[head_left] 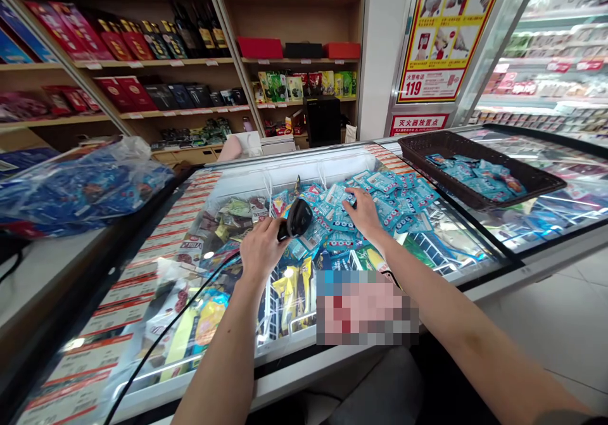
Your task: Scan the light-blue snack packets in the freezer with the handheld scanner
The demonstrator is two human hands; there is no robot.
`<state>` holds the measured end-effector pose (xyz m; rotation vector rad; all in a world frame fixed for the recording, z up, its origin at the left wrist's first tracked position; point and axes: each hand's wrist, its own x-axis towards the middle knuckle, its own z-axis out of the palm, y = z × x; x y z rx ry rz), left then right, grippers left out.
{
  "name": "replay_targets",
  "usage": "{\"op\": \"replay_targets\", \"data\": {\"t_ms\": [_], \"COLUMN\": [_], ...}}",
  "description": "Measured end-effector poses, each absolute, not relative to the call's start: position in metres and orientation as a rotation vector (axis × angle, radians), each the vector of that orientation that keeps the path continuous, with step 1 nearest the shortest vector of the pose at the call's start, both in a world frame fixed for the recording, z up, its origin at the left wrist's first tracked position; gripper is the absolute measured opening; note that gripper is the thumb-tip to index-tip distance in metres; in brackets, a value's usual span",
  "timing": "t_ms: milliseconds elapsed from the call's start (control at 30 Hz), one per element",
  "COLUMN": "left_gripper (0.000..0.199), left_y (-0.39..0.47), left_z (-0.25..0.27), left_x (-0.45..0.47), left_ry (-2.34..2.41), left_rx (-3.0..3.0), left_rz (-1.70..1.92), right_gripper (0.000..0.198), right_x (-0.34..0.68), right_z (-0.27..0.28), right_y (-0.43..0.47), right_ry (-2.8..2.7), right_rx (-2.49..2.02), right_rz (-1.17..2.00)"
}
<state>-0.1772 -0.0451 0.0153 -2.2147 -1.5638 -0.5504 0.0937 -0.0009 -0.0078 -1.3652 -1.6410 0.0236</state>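
Observation:
My left hand [261, 247] is wrapped round the handle of a black barcode scanner [299, 217], whose head points to the right. From its grip a black cable [178, 314] runs down to the lower left. My right hand [367, 217] reaches onto a spread of small blue packets [403, 204]. Its thumb and fingertips close at the edge of one blue packet [336, 196], just right of the scanner's head. These packets lie on the glass top of a chest freezer [294, 159], and wrapped ice creams [285, 292] show beneath the glass.
A brown basket [475, 141] of more blue packets stands at the right on the freezer. At the left lies a clear plastic bag [85, 178] filled with blue packages. Shelves [166, 64] of boxes and bottles line the back. A blurred patch [368, 308] covers something near the front edge.

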Motion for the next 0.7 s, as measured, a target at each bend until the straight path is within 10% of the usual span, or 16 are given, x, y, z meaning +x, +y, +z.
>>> {"op": "replay_targets", "data": {"t_ms": [700], "left_gripper": [0.052], "left_y": [-0.024], "left_z": [0.026], "left_x": [-0.154], "left_ry": [-1.736], "left_rx": [-2.351], "left_rz": [-0.563], "right_gripper": [0.034], "right_x": [0.089], "right_z": [0.014], "right_y": [-0.008], "right_ry": [-1.795], "right_rx": [-1.394], "right_rz": [-0.04]}}
